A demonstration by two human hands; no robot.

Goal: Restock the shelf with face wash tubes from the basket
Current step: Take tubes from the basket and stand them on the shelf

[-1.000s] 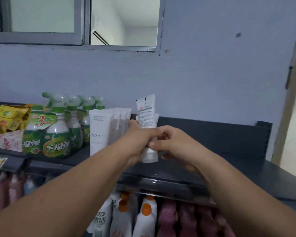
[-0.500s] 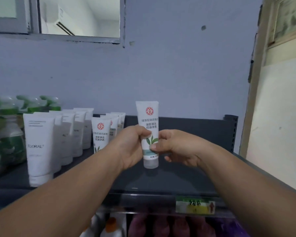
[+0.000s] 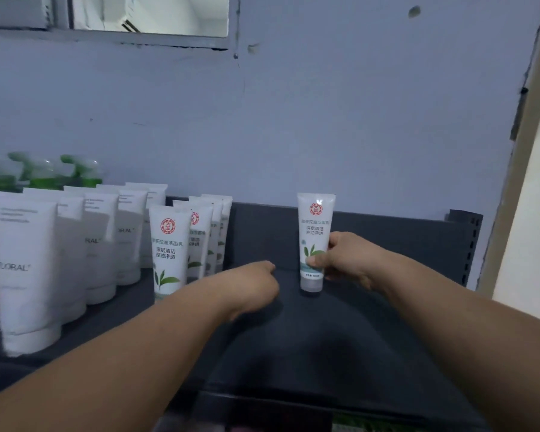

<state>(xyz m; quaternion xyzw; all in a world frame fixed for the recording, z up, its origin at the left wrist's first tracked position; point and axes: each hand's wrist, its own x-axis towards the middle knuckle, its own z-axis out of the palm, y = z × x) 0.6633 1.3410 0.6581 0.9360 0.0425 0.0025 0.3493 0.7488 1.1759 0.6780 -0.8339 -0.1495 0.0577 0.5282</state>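
So the right hand pinches one tube upright on the shelf, well right of the matching row, left hand curled empty; basket's out of view, can't tell what's left.

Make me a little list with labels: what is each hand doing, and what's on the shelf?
right hand: holds the leaf tube upright, cap down on the dark shelf
left hand: left of that tube, not touching it, fingers curled, holding nothing
matching tubes: a row standing further left
plain white tubes: bigger, at the far left
green bottles: blurry, behind the white ones
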